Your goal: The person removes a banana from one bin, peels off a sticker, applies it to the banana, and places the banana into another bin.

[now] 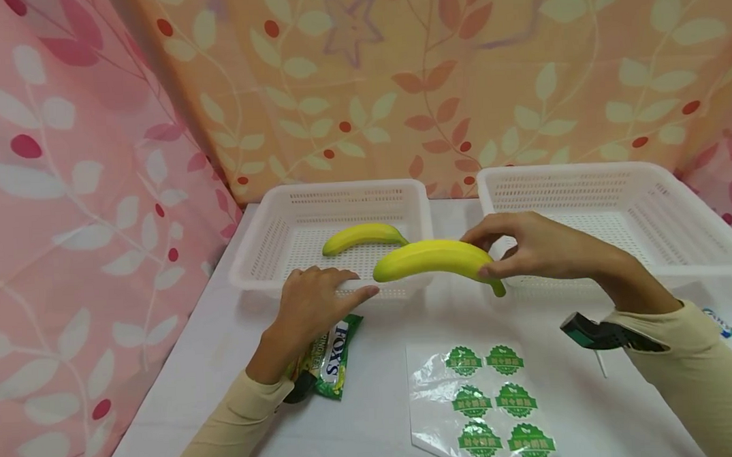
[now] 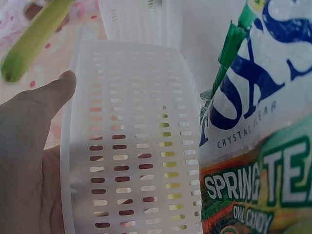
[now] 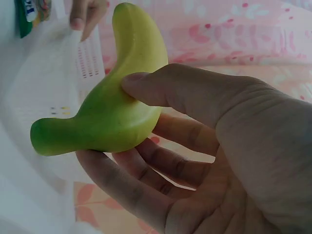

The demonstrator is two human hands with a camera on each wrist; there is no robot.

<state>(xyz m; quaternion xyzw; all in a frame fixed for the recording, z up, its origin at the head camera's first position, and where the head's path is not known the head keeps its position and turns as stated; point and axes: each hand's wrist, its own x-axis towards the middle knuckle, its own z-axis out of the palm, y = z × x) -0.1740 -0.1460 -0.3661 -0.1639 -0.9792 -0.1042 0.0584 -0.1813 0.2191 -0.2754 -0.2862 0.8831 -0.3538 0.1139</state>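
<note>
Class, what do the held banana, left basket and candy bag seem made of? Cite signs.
Held banana: perhaps plastic or foam, satin; smooth skin, soft sheen, though real fruit possible.
Left basket: likely plastic, semi-matte; white walls, regular slots.
Candy bag: probably plastic film, glossy; creased edge.

FOX'S (SPRING TEA) on bag (image 1: pixel 336 363)

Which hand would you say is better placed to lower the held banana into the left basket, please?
Probably the right hand: it grips the held banana near its stem, with the free end near the left basket. The left hand holds that basket's near rim, so it seems better suited to steadying.
</note>
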